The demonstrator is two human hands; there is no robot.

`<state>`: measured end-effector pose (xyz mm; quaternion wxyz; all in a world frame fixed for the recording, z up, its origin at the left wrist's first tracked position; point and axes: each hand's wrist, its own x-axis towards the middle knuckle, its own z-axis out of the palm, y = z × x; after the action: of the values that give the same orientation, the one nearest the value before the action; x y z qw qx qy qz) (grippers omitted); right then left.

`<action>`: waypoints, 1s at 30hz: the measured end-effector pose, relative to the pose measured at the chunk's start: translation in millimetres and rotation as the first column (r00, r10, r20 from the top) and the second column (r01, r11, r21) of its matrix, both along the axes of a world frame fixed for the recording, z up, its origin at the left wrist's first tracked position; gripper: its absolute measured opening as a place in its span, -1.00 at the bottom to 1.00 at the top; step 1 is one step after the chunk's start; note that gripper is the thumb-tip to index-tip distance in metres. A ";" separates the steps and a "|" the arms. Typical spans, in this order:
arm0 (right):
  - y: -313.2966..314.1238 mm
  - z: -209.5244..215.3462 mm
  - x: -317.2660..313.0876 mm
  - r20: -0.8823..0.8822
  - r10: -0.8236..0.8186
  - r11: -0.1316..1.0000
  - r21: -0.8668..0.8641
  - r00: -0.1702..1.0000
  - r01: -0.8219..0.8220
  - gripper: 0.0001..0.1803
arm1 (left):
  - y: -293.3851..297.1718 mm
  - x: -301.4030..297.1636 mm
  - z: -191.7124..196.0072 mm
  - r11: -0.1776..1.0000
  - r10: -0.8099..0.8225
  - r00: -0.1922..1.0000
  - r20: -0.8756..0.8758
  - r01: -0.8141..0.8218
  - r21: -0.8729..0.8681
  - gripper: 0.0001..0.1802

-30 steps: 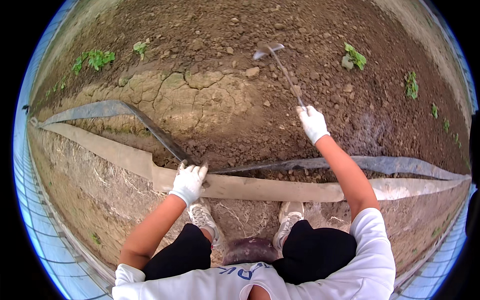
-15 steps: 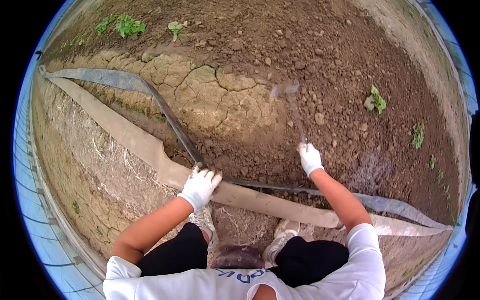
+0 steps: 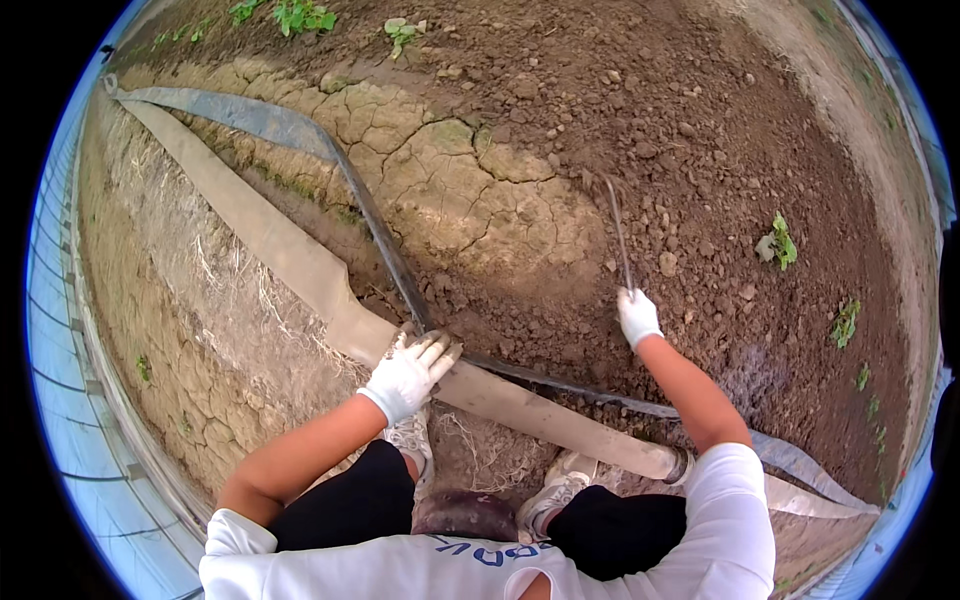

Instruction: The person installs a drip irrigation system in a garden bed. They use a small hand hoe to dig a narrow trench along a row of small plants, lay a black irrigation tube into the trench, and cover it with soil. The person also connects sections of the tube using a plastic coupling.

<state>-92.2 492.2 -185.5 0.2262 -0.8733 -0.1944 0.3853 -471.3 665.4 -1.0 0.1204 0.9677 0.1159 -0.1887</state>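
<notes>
My right hand (image 3: 639,317), in a white glove, is closed round the handle of a small hand hoe (image 3: 620,240). Its head rests at or in the loose soil, beside the edge of the cracked crust, and is partly hidden. My left hand (image 3: 408,378), also gloved, lies on a flat beige hose (image 3: 540,412). Its fingers hold a dark flat hose (image 3: 378,230) against it, where the dark one bends sharply toward me. The fingertips look soiled.
Cracked, pale soil (image 3: 450,190) lies ahead, with brown crumbly soil (image 3: 690,140) to its right. Small green plants (image 3: 783,243) stand at the right, and more leafy plants (image 3: 303,16) at the far left. My shoes (image 3: 553,495) are behind the beige hose.
The view has shifted, so the ground appears lower and further right. The hoe's blurred head has come down to the soil. My left hand stays on the hoses, its fingers slightly straighter.
</notes>
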 end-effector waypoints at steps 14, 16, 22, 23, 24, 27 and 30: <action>87.1 12.4 -5.7 0.097 0.123 0.986 0.104 0.988 -0.133 -0.47 | -13.1 -52.4 9.6 0.933 0.360 0.931 0.065 -0.358 -0.043 -0.35; 44.3 13.4 -24.7 0.089 0.234 0.970 0.050 0.968 -0.239 -0.48 | -11.0 -66.7 16.3 0.902 0.431 0.891 0.145 -0.431 -0.035 -0.36; -96.9 64.7 -12.0 -0.001 0.220 0.971 -0.099 0.975 -0.219 -0.59 | -26.0 -119.4 21.5 0.811 0.584 0.812 -0.008 -0.584 -0.011 -0.40; -107.4 71.3 -16.9 -0.022 0.270 0.955 -0.126 0.963 -0.270 -0.58 | -26.9 -131.1 24.2 0.796 0.604 0.794 -0.060 -0.604 0.020 -0.41; -118.4 78.5 -22.8 -0.039 0.253 0.956 -0.141 0.967 -0.256 -0.59 | -29.6 -141.5 25.8 0.787 0.617 0.785 -0.060 -0.616 0.033 -0.40; -147.0 84.7 -42.3 -0.023 0.230 0.969 -0.083 0.973 -0.231 -0.63 | -29.8 -153.7 22.4 0.778 0.628 0.776 -0.053 -0.626 0.051 -0.40; -80.8 80.9 -47.8 -0.006 0.370 0.928 -0.047 0.929 -0.370 -0.58 | -26.6 -145.5 18.3 0.792 0.610 0.791 -0.046 -0.609 0.047 -0.40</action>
<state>-140.0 411.4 -104.6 0.1288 -0.8268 -0.3466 0.4240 -616.8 638.8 17.3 0.1568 0.8745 0.4278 -0.1662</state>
